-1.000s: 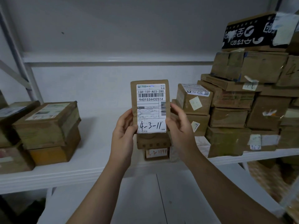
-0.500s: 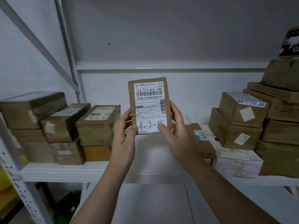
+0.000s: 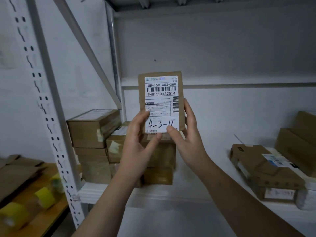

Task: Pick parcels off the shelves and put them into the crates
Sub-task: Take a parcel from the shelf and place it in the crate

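A small flat brown parcel (image 3: pixel 160 93) with a white shipping label marked "4-3-11" is held upright in front of the white shelf (image 3: pixel 171 190). My left hand (image 3: pixel 136 142) grips its lower left edge, thumb on the label. My right hand (image 3: pixel 186 139) holds the lower right edge, thumb on the label's bottom. Behind my hands a stack of brown boxes (image 3: pixel 93 129) sits on the shelf. No crate is in view.
A perforated white upright (image 3: pixel 51 117) and a diagonal brace (image 3: pixel 89 53) stand at the left. Left of it, a wooden surface carries yellow tape rolls (image 3: pixel 45 196) and flat cardboard (image 3: pixel 18 170). More parcels (image 3: pixel 259 166) lie on the shelf at the right.
The view has swung left: the big stack of boxes on the right has left the frame and the shelf upright and tape rolls have come in. Both hands keep the parcel upright.
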